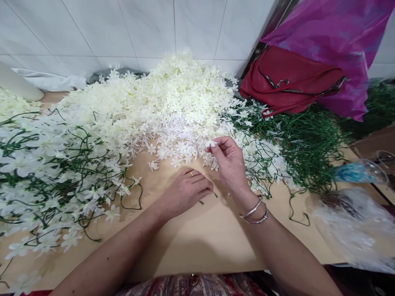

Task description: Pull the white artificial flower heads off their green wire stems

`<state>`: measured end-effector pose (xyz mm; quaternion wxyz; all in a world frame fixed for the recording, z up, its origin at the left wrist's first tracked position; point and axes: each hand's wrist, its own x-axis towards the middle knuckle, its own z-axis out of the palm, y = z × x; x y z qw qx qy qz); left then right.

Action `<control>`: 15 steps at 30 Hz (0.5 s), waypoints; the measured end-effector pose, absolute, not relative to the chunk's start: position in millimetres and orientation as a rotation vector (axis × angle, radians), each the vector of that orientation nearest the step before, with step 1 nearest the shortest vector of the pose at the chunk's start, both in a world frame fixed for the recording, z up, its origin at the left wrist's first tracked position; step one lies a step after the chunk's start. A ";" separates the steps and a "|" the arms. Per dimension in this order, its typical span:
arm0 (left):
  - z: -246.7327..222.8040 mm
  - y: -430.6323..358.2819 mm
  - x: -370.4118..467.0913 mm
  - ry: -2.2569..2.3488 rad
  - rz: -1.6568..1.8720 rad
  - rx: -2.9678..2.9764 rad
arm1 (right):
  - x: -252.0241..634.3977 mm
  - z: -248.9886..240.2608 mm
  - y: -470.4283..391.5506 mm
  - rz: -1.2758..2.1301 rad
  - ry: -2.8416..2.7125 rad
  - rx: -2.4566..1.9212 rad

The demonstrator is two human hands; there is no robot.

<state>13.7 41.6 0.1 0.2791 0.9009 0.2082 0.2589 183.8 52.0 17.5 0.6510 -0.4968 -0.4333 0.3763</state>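
Observation:
Between the thumb and fingertips of my right hand [230, 160] is a small white artificial flower [211, 144]. My left hand [188, 191] is closed low over the table, a ring on one finger. Short green stem ends [215, 195] poke out below its curled fingers; the rest of the stem is hidden by the hand. Just beyond both hands lies a big heap of loose cream-white flowers [185, 94], with a few single ones at its near edge. To the left spreads a pile of white flowers fixed on green stems [61, 164].
Bare green stems [308, 144] are massed at the right, below a red handbag [293, 78] and a purple plastic bag [339, 37]. A clear plastic bag [354, 226] and a plastic cup [361, 170] sit at the right edge. A tiled wall [148, 24] backs the table.

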 end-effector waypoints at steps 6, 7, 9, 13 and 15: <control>-1.9 53.2 -0.3 0.935 1.154 1.466 | 189.4 24.7 50.2 1.012 -1.113 -1.126; -0.7 55.2 -1.5 0.955 1.201 1.386 | 190.7 25.7 50.1 1.081 -1.152 -1.122; 1.7 57.5 -2.9 0.966 1.251 1.313 | 192.1 27.0 49.7 1.228 -1.198 -1.110; 3.4 56.7 -3.7 0.956 1.251 1.337 | 190.1 28.1 48.2 1.419 -1.170 -1.085; 3.2 55.4 -4.1 0.943 1.227 1.371 | 188.8 28.8 47.3 1.447 -1.159 -1.086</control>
